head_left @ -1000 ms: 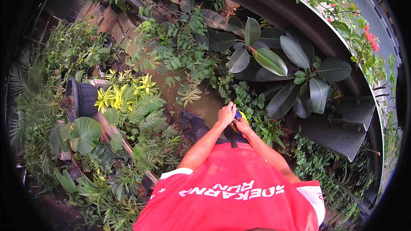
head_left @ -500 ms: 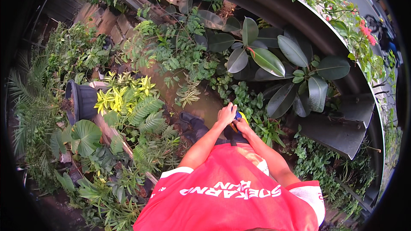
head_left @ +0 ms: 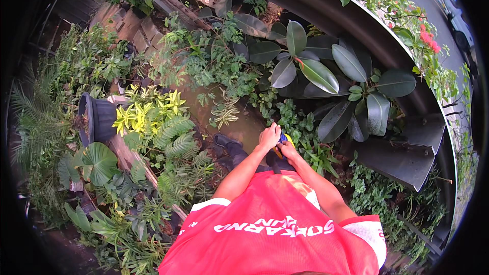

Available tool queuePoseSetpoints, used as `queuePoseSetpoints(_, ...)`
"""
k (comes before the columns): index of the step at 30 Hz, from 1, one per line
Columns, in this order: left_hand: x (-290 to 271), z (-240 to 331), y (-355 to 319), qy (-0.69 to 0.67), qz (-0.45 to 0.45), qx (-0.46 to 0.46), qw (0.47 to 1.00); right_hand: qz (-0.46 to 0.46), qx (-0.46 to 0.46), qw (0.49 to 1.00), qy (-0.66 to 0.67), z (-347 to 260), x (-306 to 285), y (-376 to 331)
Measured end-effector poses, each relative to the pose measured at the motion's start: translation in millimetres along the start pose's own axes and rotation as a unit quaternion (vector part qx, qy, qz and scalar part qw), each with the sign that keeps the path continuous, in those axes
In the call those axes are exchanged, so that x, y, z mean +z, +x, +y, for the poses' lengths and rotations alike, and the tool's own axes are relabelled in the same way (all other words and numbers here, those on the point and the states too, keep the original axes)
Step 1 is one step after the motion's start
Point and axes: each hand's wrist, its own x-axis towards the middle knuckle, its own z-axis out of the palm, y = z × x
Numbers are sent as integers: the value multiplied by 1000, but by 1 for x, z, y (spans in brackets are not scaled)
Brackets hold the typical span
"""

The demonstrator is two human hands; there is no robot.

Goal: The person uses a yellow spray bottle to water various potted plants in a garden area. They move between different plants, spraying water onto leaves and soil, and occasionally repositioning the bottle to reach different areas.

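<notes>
**Both hands meet on a small tool above the garden bed**

We have both hands raised in front of our red shirt [head_left: 275, 234]. Our left hand [head_left: 268, 138] is curled, its fingers pressed together around one end of a small tool [head_left: 283, 140] with blue and yellow showing. Our right hand [head_left: 288, 149] sits just beside and slightly below it, touching the same tool; we cannot tell how tightly its fingers are pressed, since the left hand hides part of them. The tool lies between the two hands and is mostly covered.

Below the hands is a patch of bare wet soil [head_left: 244, 122] at the middle of the bed. A rubber plant [head_left: 326, 76] with broad dark leaves stands near, toward the bed's far right edge. A yellow-green shrub [head_left: 145, 114] grows well apart on the left, with a black pot [head_left: 94, 117] tipped on its side just beside it at the bed's left edge.
</notes>
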Motion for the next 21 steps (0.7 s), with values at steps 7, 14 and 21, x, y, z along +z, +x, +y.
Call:
queuePoseSetpoints(7,1,1,0,7,-3,-9,1000,4,-17,1000,3,8,-1,6)
queuePoseSetpoints(14,6,-4,1,13,13,3,1000,-7,-17,1000,13,1,0,-2)
queuePoseSetpoints(21,6,-1,1,17,9,3,1000,-8,-26,1000,15,3,-2,-1)
